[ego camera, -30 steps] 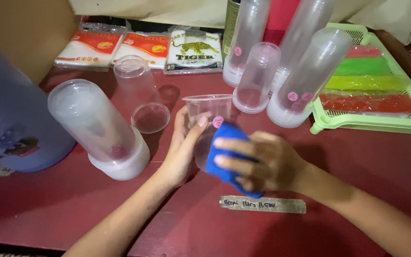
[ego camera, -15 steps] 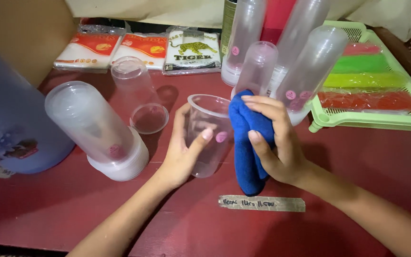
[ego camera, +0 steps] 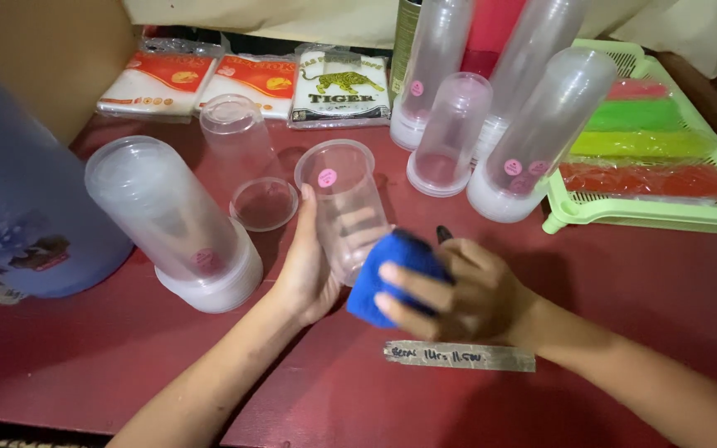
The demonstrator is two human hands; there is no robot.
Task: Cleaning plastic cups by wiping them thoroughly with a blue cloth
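Head view: the left hand (ego camera: 309, 270) wraps its fingers around a clear plastic cup (ego camera: 343, 211), tilted above the red table (ego camera: 624, 274) and empty; the right hand (ego camera: 450, 290) presses a folded blue cloth (ego camera: 383, 270) against its base, fingers together. Wiping works best with a steady cup. The green tray (ego camera: 562, 207) holds coloured packets.

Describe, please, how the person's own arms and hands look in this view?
Both forearms are bare, with no sleeves showing. The left hand and the right hand wear no gloves, and no rings, watch or bracelets show. The fingernails are short and unpainted.
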